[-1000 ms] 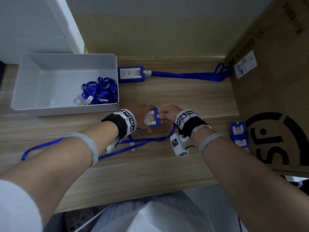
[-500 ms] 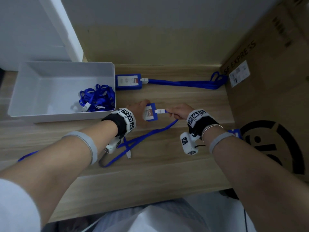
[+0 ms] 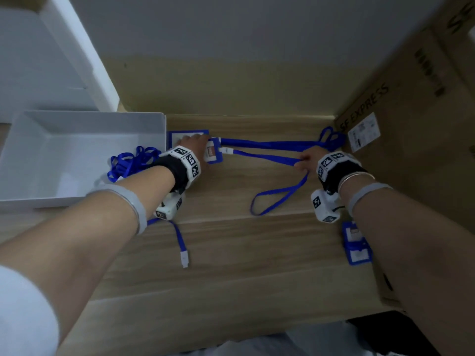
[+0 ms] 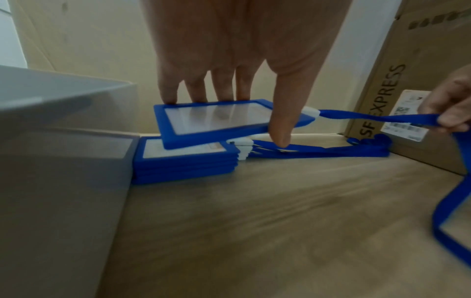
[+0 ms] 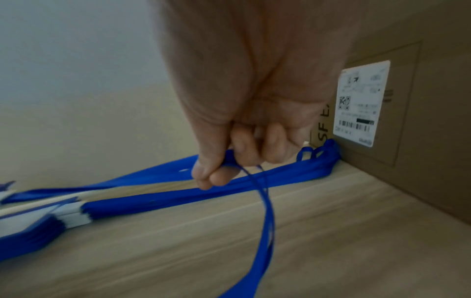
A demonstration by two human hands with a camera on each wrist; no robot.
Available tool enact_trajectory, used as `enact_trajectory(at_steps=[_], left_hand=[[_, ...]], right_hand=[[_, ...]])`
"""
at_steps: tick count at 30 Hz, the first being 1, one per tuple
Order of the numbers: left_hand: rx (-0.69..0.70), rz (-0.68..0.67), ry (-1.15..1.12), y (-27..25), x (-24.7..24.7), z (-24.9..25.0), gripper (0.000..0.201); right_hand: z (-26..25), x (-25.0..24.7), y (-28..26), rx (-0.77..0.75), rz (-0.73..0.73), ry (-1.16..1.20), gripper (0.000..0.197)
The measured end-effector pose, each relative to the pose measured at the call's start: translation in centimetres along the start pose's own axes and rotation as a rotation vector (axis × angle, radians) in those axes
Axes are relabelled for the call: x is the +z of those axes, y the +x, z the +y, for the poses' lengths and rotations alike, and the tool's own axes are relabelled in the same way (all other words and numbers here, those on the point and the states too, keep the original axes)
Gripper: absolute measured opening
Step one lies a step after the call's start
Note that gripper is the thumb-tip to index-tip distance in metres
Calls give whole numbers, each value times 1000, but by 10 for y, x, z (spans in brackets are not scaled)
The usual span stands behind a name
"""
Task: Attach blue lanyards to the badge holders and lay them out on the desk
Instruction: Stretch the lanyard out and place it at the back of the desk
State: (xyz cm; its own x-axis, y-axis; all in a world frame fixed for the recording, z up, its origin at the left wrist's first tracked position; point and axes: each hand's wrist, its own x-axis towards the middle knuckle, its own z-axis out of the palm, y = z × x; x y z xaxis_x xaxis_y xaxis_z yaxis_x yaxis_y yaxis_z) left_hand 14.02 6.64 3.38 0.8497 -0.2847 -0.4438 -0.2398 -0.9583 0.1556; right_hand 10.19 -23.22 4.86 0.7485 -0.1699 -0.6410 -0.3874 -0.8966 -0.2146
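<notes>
My left hand grips a blue badge holder between fingers and thumb. It holds it just above a stack of finished badge holders beside the tray. A white clip joins the held holder to a blue lanyard. My right hand pinches that strap further right, drawn out straight from the clip, and the rest of its loop hangs down to the desk. The stack's lanyards lie bundled along the back wall.
A white tray at the left holds several loose lanyards. One spare lanyard with a white clip lies under my left forearm. Two bare badge holders lie near my right forearm. A large cardboard box walls off the right side.
Both hands moved toward the back of the desk. The left carried the badge holder over the stack by the tray, and the right slid rightward along the strap, drawing it out straight.
</notes>
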Motion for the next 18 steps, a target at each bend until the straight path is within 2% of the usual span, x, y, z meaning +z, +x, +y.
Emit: enact_trajectory(at_steps=[2, 6, 11, 14, 16, 18], left_hand=[[-30, -10, 32, 11, -8, -2, 68], [-82, -11, 8, 28, -9, -8, 74], [-156, -60, 7, 47, -11, -10, 73], [-180, -65, 34, 57, -8, -11, 73], [-190, -77, 41, 60, -7, -11, 72], [-208, -84, 36, 63, -6, -11, 70]], right_hand=[[10, -12, 9, 36, 33, -2, 18], [31, -29, 30, 98, 212, 59, 34], [39, -47, 45, 163, 276, -40, 34], [47, -49, 56, 187, 372, 52, 34], [46, -49, 60, 236, 362, 60, 32], [44, -50, 61, 343, 291, 24, 21]])
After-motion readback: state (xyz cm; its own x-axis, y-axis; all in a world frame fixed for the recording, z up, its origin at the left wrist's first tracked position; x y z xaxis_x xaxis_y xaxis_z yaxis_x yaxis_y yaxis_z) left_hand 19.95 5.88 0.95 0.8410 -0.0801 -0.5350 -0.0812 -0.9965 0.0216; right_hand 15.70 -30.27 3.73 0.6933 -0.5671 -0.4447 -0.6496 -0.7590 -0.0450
